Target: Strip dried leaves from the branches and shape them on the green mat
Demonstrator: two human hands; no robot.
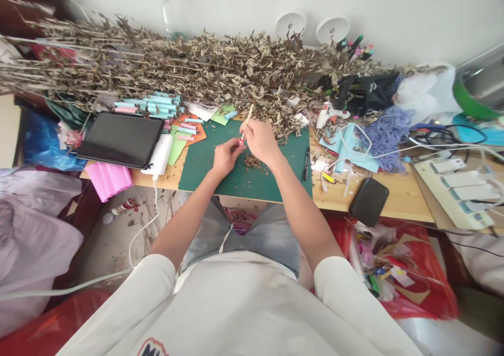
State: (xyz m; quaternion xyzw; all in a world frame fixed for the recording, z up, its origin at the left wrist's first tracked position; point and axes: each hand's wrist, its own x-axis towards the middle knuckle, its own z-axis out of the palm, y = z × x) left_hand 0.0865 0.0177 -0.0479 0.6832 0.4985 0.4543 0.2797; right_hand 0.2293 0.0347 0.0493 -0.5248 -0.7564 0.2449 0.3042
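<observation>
My left hand (226,159) pinches a small pink paper tube (241,142) upright above the green cutting mat (205,172). From above, my right hand (260,139) grips a thin pale wooden stick (249,113), tilted, its lower end at the mouth of the tube. Whether the stick goes inside, I cannot tell. Crumbled dry leaves (252,161) lie in a small heap on the mat just below my hands. Blue rolled paper tubes (161,105) are stacked at the back left, with pink ones (187,130) lying on coloured paper sheets.
Dried leafy stalks (220,67) fill the back of the table. A tablet (120,139) and white power bank (158,154) lie left. To the right are a black pen (306,164), glue gun (331,114), purple cord (389,135), black phone-like box (369,201) and power strip (452,188).
</observation>
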